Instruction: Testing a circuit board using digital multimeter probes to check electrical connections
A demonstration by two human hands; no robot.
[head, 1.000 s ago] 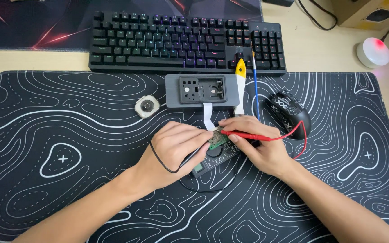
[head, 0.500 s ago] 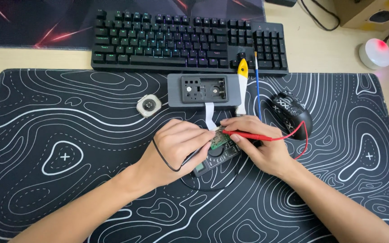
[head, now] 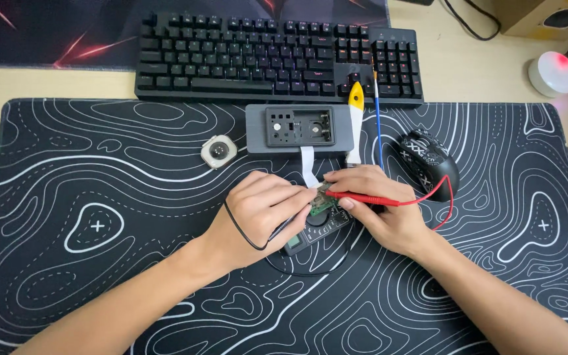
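My left hand (head: 258,210) grips a black test probe whose black lead loops under the wrist. A red test probe (head: 363,198) is pinched in my right hand (head: 379,210), its red lead curving off to the right. Both probe tips meet on a small green circuit board (head: 321,204) between the hands. Just below the board lies a dark multimeter (head: 313,230), partly hidden by my fingers. A white ribbon cable (head: 308,165) runs from the board up to a grey device case (head: 297,128).
A black keyboard (head: 277,59) lies at the back. A black patterned mouse (head: 428,158) sits to the right, a small round white part (head: 217,151) to the left. A yellow-tipped tool (head: 355,121) and a thin blue tool (head: 377,125) lie beside the case. Everything rests on a black patterned mat (head: 100,230).
Both hands stay on the probes at the board; only the view has shifted slightly.
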